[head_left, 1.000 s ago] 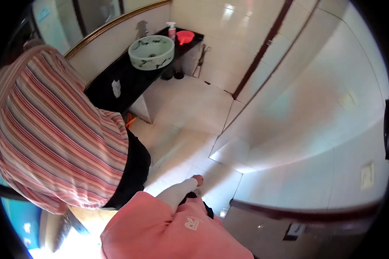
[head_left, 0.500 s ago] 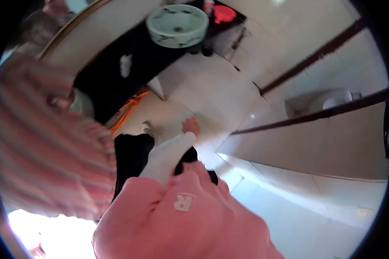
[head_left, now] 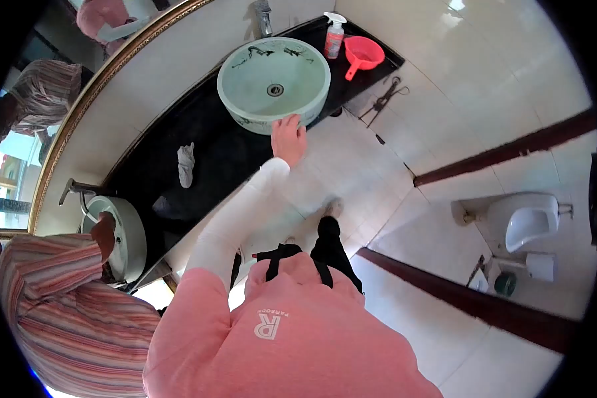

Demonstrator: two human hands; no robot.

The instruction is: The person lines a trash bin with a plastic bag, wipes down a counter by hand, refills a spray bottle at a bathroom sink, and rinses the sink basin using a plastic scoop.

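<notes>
My left hand, in a white sleeve, is at the near rim of the round pale green basin. Its fingers are loosely bent and slightly apart, and they look to rest against the basin's outer edge with nothing held. My right hand is out of view. Behind the basin stands a chrome tap. To its right on the black counter are a white-topped spray bottle and a red plastic scoop. A crumpled grey-white cloth lies left of my hand.
At lower left a person in a striped top reaches into a second basin under a tap. A gold-framed mirror runs along the wall. Metal tongs are right of the counter. A urinal is at right, beyond dark red thresholds.
My left hand has moved forward from low over the floor to the first basin's rim. The view has shifted toward the counter, and the second basin now shows with the other person's hand in it.
</notes>
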